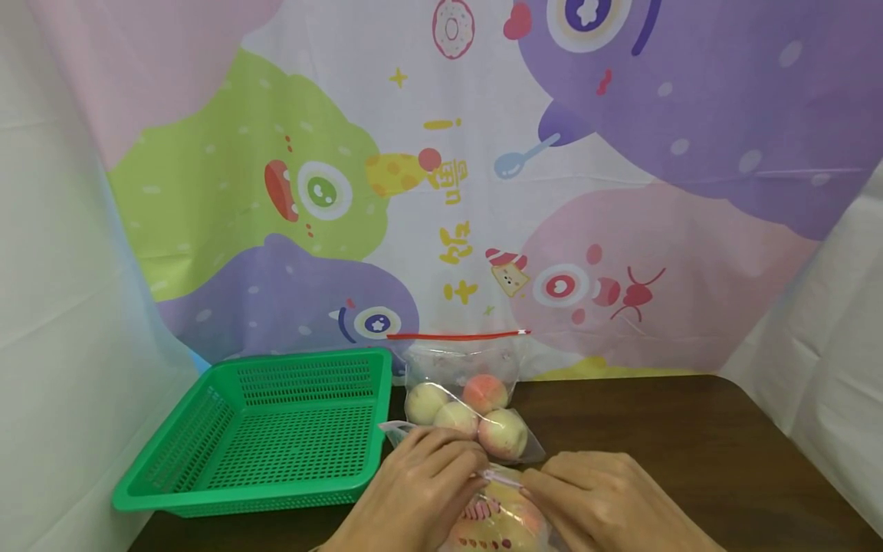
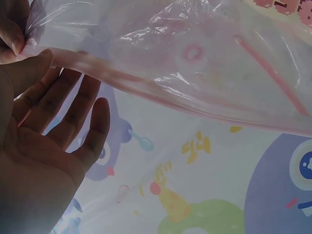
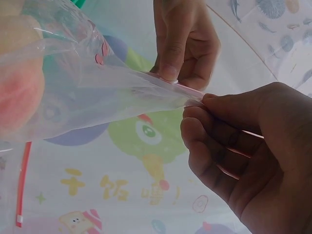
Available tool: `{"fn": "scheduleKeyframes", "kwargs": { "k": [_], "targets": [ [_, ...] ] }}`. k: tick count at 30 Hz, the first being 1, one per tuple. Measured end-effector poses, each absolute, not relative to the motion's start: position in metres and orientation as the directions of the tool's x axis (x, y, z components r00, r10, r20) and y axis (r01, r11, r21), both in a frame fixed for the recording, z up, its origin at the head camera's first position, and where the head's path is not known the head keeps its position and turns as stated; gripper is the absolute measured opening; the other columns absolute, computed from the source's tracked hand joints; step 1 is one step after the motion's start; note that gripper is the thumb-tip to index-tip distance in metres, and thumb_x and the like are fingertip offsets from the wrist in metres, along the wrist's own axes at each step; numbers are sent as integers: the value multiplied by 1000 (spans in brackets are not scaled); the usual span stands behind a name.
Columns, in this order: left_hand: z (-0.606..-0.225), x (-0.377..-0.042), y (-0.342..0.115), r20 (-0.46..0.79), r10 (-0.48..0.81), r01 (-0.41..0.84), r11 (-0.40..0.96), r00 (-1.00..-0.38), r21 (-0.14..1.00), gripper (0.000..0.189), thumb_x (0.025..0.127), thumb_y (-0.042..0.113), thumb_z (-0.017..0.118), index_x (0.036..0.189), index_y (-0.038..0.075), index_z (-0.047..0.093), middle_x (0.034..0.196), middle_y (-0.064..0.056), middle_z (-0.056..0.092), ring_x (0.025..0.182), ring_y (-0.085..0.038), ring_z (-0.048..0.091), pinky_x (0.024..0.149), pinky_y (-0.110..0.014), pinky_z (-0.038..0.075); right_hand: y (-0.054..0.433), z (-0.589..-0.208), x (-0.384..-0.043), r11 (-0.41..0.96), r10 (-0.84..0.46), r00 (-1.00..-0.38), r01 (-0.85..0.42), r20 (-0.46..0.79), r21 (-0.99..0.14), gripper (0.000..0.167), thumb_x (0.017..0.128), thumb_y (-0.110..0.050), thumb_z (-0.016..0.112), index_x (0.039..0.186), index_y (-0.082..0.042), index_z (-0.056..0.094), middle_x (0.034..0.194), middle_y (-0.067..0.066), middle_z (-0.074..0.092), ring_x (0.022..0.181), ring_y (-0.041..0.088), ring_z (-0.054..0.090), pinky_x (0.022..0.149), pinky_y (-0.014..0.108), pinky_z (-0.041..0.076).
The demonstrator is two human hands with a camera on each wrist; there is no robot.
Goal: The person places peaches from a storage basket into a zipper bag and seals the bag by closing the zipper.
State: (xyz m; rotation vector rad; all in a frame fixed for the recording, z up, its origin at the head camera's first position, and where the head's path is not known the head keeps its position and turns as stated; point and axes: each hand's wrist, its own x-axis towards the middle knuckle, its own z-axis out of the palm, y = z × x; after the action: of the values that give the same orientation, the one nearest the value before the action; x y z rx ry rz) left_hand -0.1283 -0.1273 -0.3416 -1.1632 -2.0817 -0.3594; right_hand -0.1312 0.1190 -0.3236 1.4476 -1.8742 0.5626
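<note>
At the table's front, both hands work along the pale pink zip strip of a clear zip bag with peaches inside. My left hand pinches the strip between thumb and index finger, its other fingers spread behind, as the left wrist view shows. A small white slider sits under the left thumb in the right wrist view. The strip's end corner is pinched by my right hand, close beside the left hand. Part of the strip stretches leftward past the left hand in the head view.
Just behind the hands stands a second clear bag with a red zip strip, holding several peaches. A green plastic basket is on the left of the dark wooden table. A cartoon-printed cloth hangs behind the table.
</note>
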Motion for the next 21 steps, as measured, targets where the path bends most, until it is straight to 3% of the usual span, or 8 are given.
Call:
{"fn": "scheduleKeyframes", "kwargs": {
  "k": [5,15,21],
  "targets": [
    [-342,-130,-129,702,621,825,558,-349,-84,13,103,24,56,106,17,66,102,9,68,105,-10,61,91,-28,48,119,-323,-131,282,-653,-131,-956,746,78,28,106,-19,45,99,-13,71,74,-12,51,64,-3,43,61,4,36],
    [-343,-134,-132,706,604,811,581,-371,-70,8,98,23,64,101,17,68,99,8,68,99,-11,62,89,-28,48,119,-323,-132,290,-656,-146,-955,741,69,28,106,-20,45,97,-12,71,76,-11,57,65,-2,48,61,6,42],
    [-344,-133,-133,700,591,807,590,-400,-38,7,97,22,66,100,16,69,98,8,67,98,-11,61,85,-30,50,118,-323,-133,272,-648,-95,-956,755,113,27,106,-17,46,95,-10,70,74,-11,52,63,-2,43,59,5,37]
  ]
}}
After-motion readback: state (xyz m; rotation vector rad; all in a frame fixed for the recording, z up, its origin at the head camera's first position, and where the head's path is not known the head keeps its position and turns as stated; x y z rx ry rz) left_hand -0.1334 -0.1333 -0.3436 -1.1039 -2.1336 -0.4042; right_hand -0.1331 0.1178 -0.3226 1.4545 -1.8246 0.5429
